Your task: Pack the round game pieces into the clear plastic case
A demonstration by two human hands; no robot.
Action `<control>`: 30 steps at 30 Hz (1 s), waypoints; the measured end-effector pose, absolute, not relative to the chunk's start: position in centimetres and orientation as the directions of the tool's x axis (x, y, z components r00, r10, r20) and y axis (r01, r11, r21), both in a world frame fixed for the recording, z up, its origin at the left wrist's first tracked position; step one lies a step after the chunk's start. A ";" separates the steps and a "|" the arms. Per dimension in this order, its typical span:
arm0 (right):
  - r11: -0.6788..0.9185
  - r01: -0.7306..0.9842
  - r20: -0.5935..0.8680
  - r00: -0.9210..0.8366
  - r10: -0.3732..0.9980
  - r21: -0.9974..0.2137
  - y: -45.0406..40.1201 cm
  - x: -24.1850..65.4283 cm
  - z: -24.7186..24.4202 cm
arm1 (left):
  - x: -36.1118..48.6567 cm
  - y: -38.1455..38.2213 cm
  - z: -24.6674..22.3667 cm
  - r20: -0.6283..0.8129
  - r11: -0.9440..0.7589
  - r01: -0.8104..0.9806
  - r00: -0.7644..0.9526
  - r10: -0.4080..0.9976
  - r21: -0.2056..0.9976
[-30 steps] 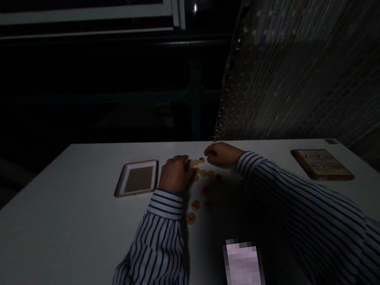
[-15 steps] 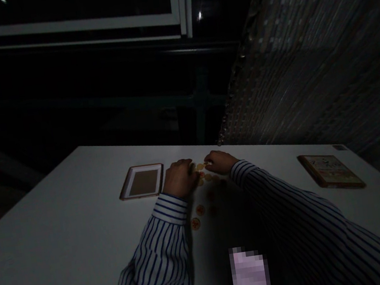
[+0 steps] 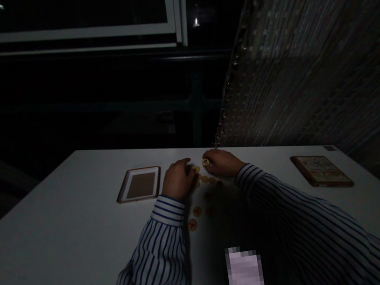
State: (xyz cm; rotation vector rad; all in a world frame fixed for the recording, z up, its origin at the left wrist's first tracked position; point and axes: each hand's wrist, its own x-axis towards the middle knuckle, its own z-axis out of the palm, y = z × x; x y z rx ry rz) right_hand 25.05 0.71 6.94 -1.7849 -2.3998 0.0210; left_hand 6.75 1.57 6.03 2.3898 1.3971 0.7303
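Several round wooden pieces lie on the white table (image 3: 82, 233). My right hand (image 3: 224, 162) pinches one round piece (image 3: 206, 162) with a dark mark on it, at the far side of the group. My left hand (image 3: 178, 180) is at the left of the group, thumb and fingers apart, beside some pale pieces (image 3: 204, 179); nothing shows between its fingers. Nearer to me, two pieces with red marks, one (image 3: 197, 211) and another (image 3: 192, 225), lie by my left sleeve. Other pieces are dim in the shadow between my arms.
A shallow open tin (image 3: 122, 195) with a light inner rim lies left of my left hand. A flat tin with a printed picture (image 3: 326, 169) is at the right. Behind it hangs a string curtain (image 3: 288, 62). A pixelated pink patch shows at the bottom.
The piece in my right hand has turned so its marked face shows. My left hand's fingers look slightly more spread. The whole view has shifted a little.
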 end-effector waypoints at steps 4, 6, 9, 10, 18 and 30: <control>0.343 0.930 0.205 -0.312 0.928 -0.135 -0.6 25.2 8.0 | 7.1 1.3 6.3 0.285 -0.487 0.661 0.397 0.872 0.571; 0.372 0.916 0.251 -0.328 0.911 -0.151 -1.3 25.4 8.5 | 7.4 1.2 6.3 0.291 -0.490 0.613 0.400 0.869 0.620; 0.411 0.895 0.312 -0.345 0.885 -0.176 -2.4 25.7 9.0 | 7.9 0.8 6.3 0.302 -0.499 0.532 0.416 0.858 0.684; 0.420 0.889 0.330 -0.346 0.878 -0.185 -2.8 25.8 9.1 | 8.1 0.6 6.4 0.304 -0.499 0.506 0.421 0.855 0.703; 0.441 0.866 0.389 -0.331 0.859 -0.236 -5.5 26.4 10.2 | 9.9 -0.8 6.7 0.274 -0.425 0.236 0.483 0.832 0.874; 0.427 0.823 0.455 -0.238 0.858 -0.374 -8.9 27.5 10.0 | 11.1 -3.2 8.3 0.194 -0.303 0.086 0.598 0.778 0.949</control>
